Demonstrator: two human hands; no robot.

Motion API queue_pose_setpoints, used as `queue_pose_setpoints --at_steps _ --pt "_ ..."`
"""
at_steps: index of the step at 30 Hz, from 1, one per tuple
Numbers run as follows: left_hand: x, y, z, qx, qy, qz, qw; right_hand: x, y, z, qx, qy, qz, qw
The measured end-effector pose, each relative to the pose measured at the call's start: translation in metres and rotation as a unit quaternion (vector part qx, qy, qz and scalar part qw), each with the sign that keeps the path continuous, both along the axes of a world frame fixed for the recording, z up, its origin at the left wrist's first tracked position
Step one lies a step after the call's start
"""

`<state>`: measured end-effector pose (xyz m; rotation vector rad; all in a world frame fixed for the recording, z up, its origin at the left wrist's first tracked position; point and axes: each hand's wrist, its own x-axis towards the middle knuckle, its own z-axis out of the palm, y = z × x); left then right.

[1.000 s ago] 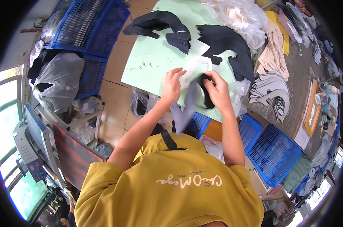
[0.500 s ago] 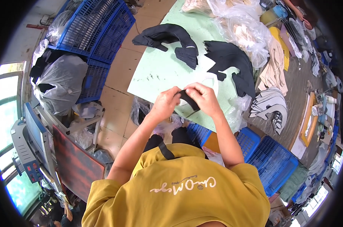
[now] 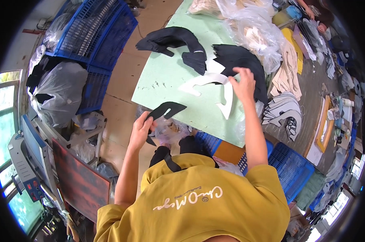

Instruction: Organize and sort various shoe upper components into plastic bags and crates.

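My left hand [image 3: 140, 128] is closed on a curved black fabric piece [image 3: 166, 108], which it holds by one end off the table's near left edge. A slot shows in the piece, and its lower end hangs below my fingers. My right hand [image 3: 244, 84] reaches over the table with thumb and fingers apart. Its thumb is at the edge of a white curved piece [image 3: 227, 97] of similar shape, lying flat. Under and beyond that hand spreads a stack of black curved pieces [image 3: 235, 54]. Another black stack [image 3: 176, 35] lies farther left.
The pale green tabletop [image 3: 158, 86] carries clear plastic bags [image 3: 251, 30] at its far right. A darker table on the right holds grey-white curved pieces [image 3: 285, 111] and beige pieces [image 3: 286, 76]. Blue crates [image 3: 291, 171] stand below; others [image 3: 98, 36] are stacked left, near a machine [image 3: 27, 165].
My hands have parted. The left has drawn the black piece down and left, off the table; the right has moved up and right to the white piece, which is now uncovered.
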<state>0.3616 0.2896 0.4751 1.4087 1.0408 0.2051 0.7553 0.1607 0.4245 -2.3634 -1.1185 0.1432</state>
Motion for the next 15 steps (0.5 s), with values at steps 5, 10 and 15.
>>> queue_pose_setpoints --at_steps 5,10,15 --pt "0.012 -0.009 0.008 -0.010 0.018 -0.030 0.999 0.040 0.018 -0.013 -0.048 -0.003 -0.036 0.998" --pt "0.021 -0.014 0.026 -0.026 0.001 -0.023 0.999 0.061 0.007 -0.029 -0.008 -0.037 -0.028 0.999" --pt "0.011 -0.025 0.030 -0.068 -0.013 -0.030 0.997 -0.002 0.017 -0.005 0.066 0.099 0.087 0.989"
